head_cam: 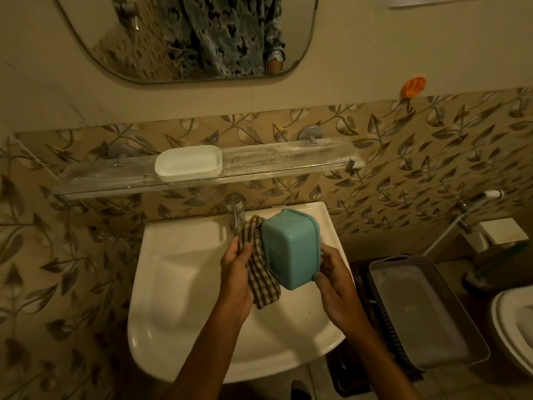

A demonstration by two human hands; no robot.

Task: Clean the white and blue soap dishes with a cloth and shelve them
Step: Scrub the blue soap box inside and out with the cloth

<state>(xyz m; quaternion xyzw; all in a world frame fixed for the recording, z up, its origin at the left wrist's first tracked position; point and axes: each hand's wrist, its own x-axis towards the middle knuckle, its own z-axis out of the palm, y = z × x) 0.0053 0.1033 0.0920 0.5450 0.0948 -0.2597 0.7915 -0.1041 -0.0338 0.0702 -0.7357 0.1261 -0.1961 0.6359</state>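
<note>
Blue soap dish [290, 249] is being held over the sink [184, 284], its underside turned toward the camera and its long axis running up and away from the wrists toward the tap [236, 209]. The right hand [336, 281] is grasping its right edge, fingertips wrapping the near lower corner. The left hand [238, 272] is clenching a checked cloth [261, 272], which is pressing against the dish's left side and trailing down below it. So the dish is sitting between the 2 hands, touching both, with the cloth hand just to its left.

The white soap dish [189, 163] is resting on the glass shelf [288, 164], above and beyond both hands, a little nearer the left one; it is probably finished already. To its right, straight beyond the right hand, a bare stretch of shelf is waiting. Judging from this, wiping is the step in hand, and shelving the blue dish calls for turning it upright and lifting it forward with the right hand.
</note>
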